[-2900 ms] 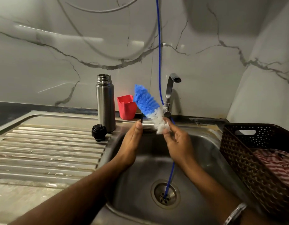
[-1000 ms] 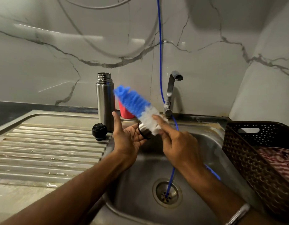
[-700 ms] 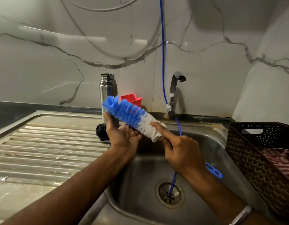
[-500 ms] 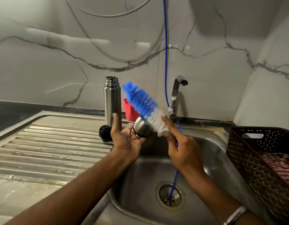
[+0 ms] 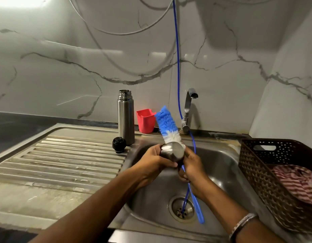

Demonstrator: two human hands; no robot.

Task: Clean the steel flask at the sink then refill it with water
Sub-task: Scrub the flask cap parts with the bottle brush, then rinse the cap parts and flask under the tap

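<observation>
The steel flask (image 5: 126, 118) stands upright and uncapped on the sink's back ledge, and no hand touches it. Its black stopper (image 5: 119, 145) lies on the drainboard just in front. Over the basin, my left hand (image 5: 156, 161) grips the flask's steel cup lid (image 5: 172, 151), whose rounded outside faces me. My right hand (image 5: 192, 166) holds the blue handle (image 5: 197, 209) of a bottle brush. The brush's blue and white bristles (image 5: 166, 123) rise behind the lid, their white part against it. Whether bristles reach inside the lid is hidden.
A red plastic cup (image 5: 145, 121) sits beside the flask. The tap (image 5: 188, 109) stands behind the basin, with no water running. A thin blue hose (image 5: 177, 67) hangs down into the drain (image 5: 182, 209). A brown basket (image 5: 267, 158) with a striped cloth (image 5: 297, 181) stands right. The ribbed drainboard (image 5: 64, 155) lies left.
Both hands have dropped lower over the basin with the lid and brush. The brush swung from leaning left to nearly upright, and the lid now sits closed in my left hand.
</observation>
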